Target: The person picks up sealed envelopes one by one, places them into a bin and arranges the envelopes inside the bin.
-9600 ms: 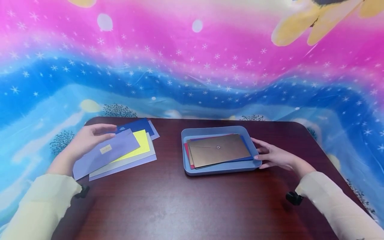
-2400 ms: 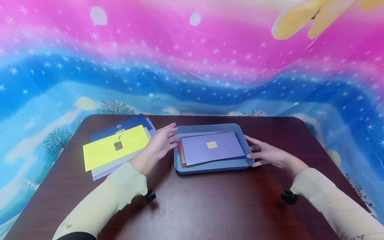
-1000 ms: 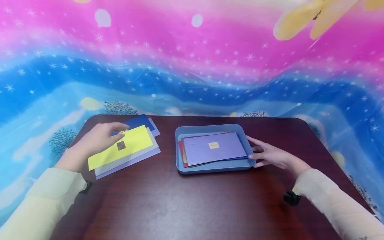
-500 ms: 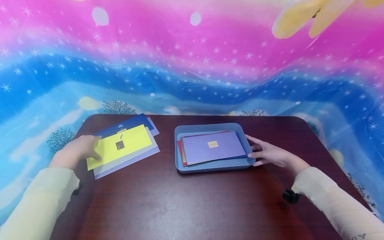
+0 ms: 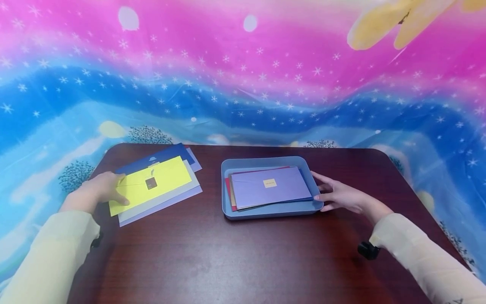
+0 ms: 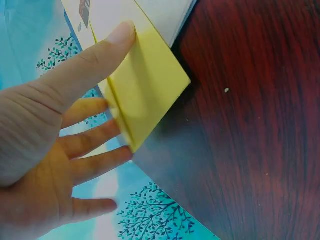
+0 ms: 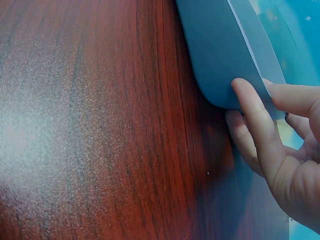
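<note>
My left hand holds the left end of a yellow envelope with a dark square seal. In the left wrist view the thumb lies on top of the yellow envelope, while the fingers reach under its edge. Beneath it lie a grey envelope and a lavender one; a dark blue envelope is behind. My right hand grips the right end of a blue-grey tray, thumb against the outer wall near the corner. In the tray, a lavender envelope tops a stack.
The dark wood table carries the envelopes on its left and the tray right of centre. A patterned pink and blue cloth hangs behind and around the table. Red, tan and blue edges show under the envelope in the tray.
The lavender envelope from the left pile now lies in the tray, covering the brown one. My left hand has moved from the tray back to the pile and taken the yellow envelope's left end.
</note>
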Action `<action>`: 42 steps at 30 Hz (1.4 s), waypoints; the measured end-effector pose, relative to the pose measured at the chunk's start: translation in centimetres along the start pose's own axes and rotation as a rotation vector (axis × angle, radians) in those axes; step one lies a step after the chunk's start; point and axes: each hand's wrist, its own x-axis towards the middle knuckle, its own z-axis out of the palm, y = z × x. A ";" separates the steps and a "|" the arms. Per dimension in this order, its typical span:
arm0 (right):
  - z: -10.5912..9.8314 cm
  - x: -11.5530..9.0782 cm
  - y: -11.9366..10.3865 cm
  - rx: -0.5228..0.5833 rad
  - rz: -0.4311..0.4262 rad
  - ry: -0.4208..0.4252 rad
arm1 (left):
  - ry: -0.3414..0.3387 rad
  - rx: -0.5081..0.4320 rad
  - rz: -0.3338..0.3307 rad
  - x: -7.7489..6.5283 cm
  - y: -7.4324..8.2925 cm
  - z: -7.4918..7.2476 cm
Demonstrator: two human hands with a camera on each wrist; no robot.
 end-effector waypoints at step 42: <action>0.1 0.1 0.2 -0.022 -0.004 0.006 | 0.119 -0.509 0.124 -4.7 0.1 -1.3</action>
